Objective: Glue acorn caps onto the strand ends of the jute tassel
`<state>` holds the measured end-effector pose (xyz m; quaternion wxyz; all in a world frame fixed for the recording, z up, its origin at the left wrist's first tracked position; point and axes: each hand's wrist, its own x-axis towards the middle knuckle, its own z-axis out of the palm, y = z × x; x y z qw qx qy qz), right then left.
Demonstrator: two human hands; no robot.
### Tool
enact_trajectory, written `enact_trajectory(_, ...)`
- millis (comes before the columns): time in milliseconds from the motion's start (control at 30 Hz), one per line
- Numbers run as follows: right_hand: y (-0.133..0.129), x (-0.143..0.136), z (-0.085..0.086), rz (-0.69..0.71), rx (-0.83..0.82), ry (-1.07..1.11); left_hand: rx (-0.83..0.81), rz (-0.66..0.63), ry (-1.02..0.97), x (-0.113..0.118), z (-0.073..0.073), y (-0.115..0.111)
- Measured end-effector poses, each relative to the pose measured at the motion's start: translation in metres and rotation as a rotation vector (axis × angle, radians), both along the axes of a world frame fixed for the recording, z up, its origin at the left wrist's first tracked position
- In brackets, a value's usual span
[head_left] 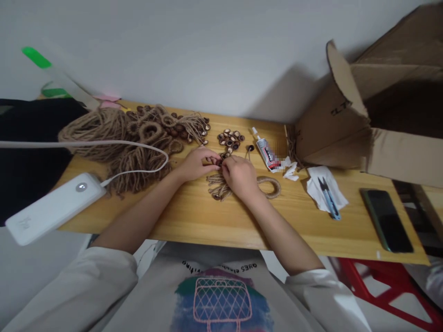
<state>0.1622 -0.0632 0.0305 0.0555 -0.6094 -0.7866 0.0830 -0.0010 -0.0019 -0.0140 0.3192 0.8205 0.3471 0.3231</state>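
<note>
Both hands' grip [200,163] [239,174] closed around a small brown piece [219,161] over a wooden table [194,216], grey wall [214,55] behind.

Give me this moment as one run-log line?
left hand: at small brown pieces | right hand: same pieces | glue tube: lying on table | snips: on white paper

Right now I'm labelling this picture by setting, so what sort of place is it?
Probably a small craft workspace: bundles of brown twine, a tube, likely glue, and small snips share a wooden table.
</note>
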Motion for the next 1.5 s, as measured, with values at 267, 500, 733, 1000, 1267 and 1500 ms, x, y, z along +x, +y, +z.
enact_trajectory(267, 0.0021, -0.0008, -0.0040, 0.001, -0.030, -0.018, 0.060, -0.006, 0.058, 0.0004, 0.0000, -0.0001)
enact_trajectory(500, 0.0028, -0.0003, -0.0061, 0.000, -0.045, -0.036, 0.071, -0.016, 0.097, 0.0009, 0.0012, -0.0002)
enact_trajectory(733, 0.0046, -0.0008, -0.0071, 0.002, -0.056, -0.024, 0.088, -0.028, 0.117, 0.0001, 0.0013, 0.0000)
enact_trajectory(1000, 0.0052, 0.0002, -0.0087, -0.001, -0.052, -0.020, 0.077, -0.023, 0.115, -0.0004, -0.0011, 0.0000)
enact_trajectory(1267, 0.0051, -0.0004, -0.0083, 0.003, -0.072, -0.025, 0.044, -0.014, 0.108, 0.0004, 0.0020, 0.0004)
enact_trajectory(1500, 0.0065, -0.0010, -0.0090, -0.007, -0.074, -0.025, -0.058, 0.010, 0.013, -0.0003, 0.0055, -0.0017)
